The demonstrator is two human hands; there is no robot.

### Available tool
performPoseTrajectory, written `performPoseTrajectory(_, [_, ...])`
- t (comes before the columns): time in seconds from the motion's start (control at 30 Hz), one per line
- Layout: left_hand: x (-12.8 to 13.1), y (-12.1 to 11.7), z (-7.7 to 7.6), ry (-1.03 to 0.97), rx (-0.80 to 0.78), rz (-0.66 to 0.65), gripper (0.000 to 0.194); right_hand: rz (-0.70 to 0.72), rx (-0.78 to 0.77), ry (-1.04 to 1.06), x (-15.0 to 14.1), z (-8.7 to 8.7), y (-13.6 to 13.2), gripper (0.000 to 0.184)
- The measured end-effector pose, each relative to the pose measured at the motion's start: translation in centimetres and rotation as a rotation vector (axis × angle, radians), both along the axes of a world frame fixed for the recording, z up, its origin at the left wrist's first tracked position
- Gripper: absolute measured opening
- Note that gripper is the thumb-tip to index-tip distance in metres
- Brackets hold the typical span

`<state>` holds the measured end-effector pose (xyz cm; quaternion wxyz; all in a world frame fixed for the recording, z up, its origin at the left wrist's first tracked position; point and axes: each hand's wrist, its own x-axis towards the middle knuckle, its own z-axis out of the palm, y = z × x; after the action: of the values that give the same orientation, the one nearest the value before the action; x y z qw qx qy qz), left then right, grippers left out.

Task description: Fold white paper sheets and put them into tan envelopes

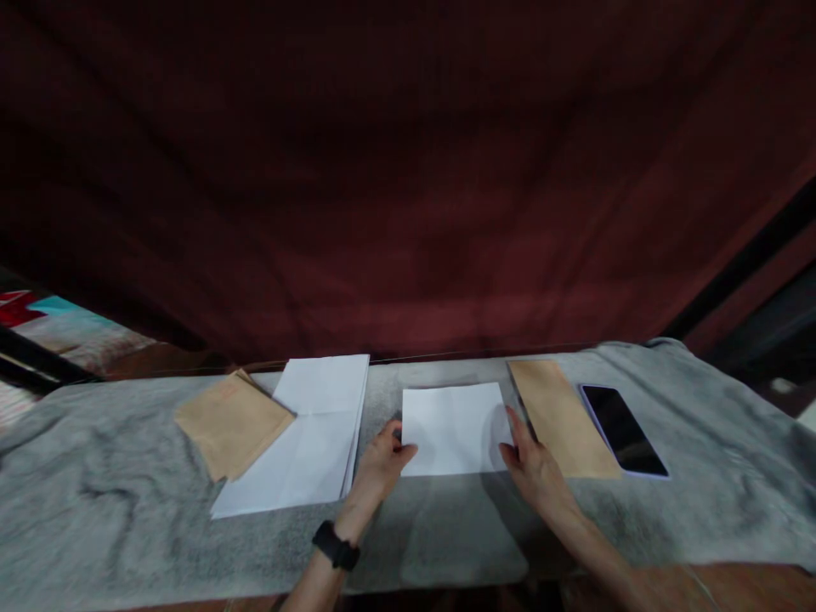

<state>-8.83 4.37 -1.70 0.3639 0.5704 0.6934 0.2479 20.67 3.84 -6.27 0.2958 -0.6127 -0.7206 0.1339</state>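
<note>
A white sheet of paper (454,429), wider than it is deep, is in front of me at the middle of the cloth-covered surface. My left hand (383,459) pinches its left edge, thumb on top and fingers behind. At the opposite edge, my right hand (530,455) grips the same sheet with its thumb on the face. Whether the sheet is one layer or folded I cannot tell. Just right of my right hand lies a flat brown envelope (564,421). Left of my left hand rests a stack of larger white paper sheets (312,450), with a crease across the top one.
Several brown envelopes (233,425) overlap the paper stack's left side. A phone (625,431) in a pale purple case lies at the right. Grey cloth (115,493) covers the long surface, and a dark red curtain (408,212) hangs behind it.
</note>
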Motion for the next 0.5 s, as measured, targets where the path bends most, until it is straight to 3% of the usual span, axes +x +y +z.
performPoseTrajectory(0.2, [0.2,-0.1,-0.4,0.112,-0.015,0.009,0.040,-0.010,0.096,-0.113,0.0,-0.7,-0.2,0.053])
performPoseTrajectory(0.5, [0.8,-0.7,0.6,0.310,-0.030,-0.038,0.052,0.012,0.012,-0.383,-0.3,0.5,-0.9,0.040])
